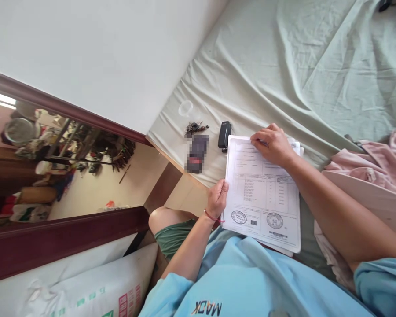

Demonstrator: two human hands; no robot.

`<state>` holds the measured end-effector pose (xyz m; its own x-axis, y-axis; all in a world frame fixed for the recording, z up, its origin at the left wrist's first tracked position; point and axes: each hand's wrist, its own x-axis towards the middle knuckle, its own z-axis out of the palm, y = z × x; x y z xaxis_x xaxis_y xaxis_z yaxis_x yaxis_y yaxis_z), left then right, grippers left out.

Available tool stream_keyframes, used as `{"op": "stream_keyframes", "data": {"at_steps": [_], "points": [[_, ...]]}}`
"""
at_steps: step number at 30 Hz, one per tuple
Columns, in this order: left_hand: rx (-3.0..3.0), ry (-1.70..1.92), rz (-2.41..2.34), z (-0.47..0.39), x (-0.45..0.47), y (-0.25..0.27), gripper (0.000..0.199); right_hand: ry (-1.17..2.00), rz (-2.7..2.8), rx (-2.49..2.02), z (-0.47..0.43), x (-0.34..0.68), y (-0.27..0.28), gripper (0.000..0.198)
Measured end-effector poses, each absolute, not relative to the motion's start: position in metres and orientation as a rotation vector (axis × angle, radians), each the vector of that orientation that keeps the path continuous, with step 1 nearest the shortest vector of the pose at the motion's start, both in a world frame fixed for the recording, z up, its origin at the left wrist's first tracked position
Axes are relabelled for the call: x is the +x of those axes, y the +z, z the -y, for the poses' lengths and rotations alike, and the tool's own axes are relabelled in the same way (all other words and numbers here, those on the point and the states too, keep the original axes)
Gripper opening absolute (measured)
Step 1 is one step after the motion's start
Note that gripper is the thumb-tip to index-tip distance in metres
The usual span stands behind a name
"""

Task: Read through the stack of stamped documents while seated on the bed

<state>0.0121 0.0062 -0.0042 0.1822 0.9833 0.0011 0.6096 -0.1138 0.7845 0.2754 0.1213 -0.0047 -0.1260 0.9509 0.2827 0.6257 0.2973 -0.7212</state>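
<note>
A stack of printed papers (262, 193) rests over my lap, its top sheet carrying a table and two round ink stamps. My left hand (217, 198) is closed on the left edge of the stack, thumb on top. At the top edge, my right hand (272, 143) lies over the sheets with its fingertips pinched on the paper. Just beyond the upper left corner of the papers is a black object shaped like a stapler (224, 135), lying on the sheet-covered bed.
A blurred-out dark object (197, 154), a bunch of keys or beads (196, 128) and a clear round lid (185, 108) lie near the bed's edge. Pink cloth (371, 163) is at right. A white sack (95, 281) stands lower left, under a mirror (95, 176).
</note>
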Motion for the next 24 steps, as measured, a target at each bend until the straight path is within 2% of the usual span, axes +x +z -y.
{"op": "stream_keyframes", "data": {"at_steps": [24], "points": [[1.893, 0.714, -1.504, -0.005, 0.011, -0.007, 0.044, 0.569, 1.821, -1.486, -0.119, 0.263, -0.010, 0.024]]}}
